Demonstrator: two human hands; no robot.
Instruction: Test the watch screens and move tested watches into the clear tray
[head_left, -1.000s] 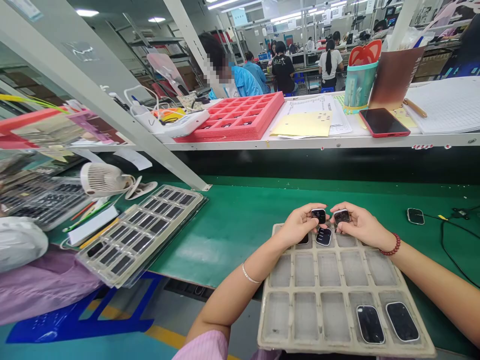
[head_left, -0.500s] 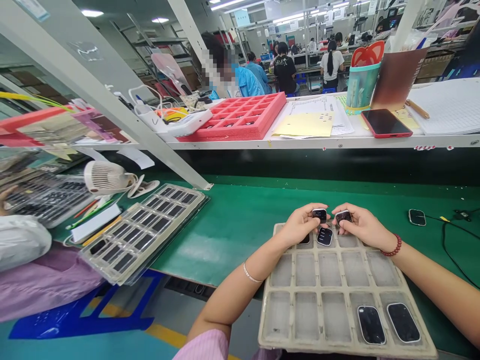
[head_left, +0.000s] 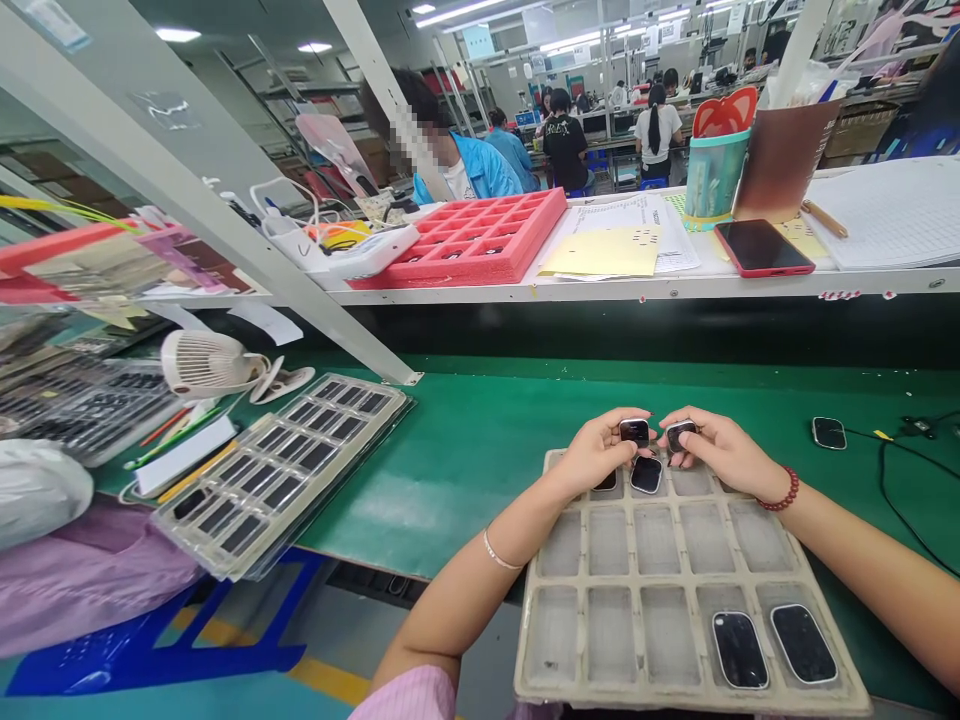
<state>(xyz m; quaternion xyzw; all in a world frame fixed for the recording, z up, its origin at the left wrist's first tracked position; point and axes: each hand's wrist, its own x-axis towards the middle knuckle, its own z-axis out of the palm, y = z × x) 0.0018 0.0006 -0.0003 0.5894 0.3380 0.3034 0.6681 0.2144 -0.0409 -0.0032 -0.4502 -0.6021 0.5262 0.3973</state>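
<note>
The left hand point(head_left: 600, 455) was closed in a pinch on a strapless smartwatch point(head_left: 634, 431), fingers and thumb at its edges, which seemed to be why most of its dark screen showed. Just beside it, the right hand point(head_left: 716, 450) gripped a second smartwatch point(head_left: 680, 435), its thumb lying partly across the face, perhaps to steady so small and smooth a piece. Both were held up close together, screens towards the person, an angle that probably made them easy to view side by side.

Beneath the hands lay a pocketed plastic tray point(head_left: 660, 578), its far row partly hidden by them; having it so near likely kept the reach short. A third smartwatch point(head_left: 646, 475) rested face up below and between the hands, slightly askew. A fourth point(head_left: 606, 480) showed only in part under the left hand. Nearer the person than the right hand, two more smartwatches point(head_left: 740, 650) point(head_left: 803, 644) sat face up in neighbouring pockets, whose dividers presumably kept their cases from rubbing.

Out to the right of the right hand, another smartwatch point(head_left: 829, 433) lay on the green bench mat point(head_left: 465, 450) near a black cable point(head_left: 883, 500); whether they were joined could not be told. Well to the left of the left hand stood a small white fan point(head_left: 202, 362), beside a filled tray point(head_left: 285, 465). Beyond both hands, a raised shelf point(head_left: 600, 292) held a red-edged phone point(head_left: 763, 248) and a pink foam tray point(head_left: 525, 250), off the work surface.
</note>
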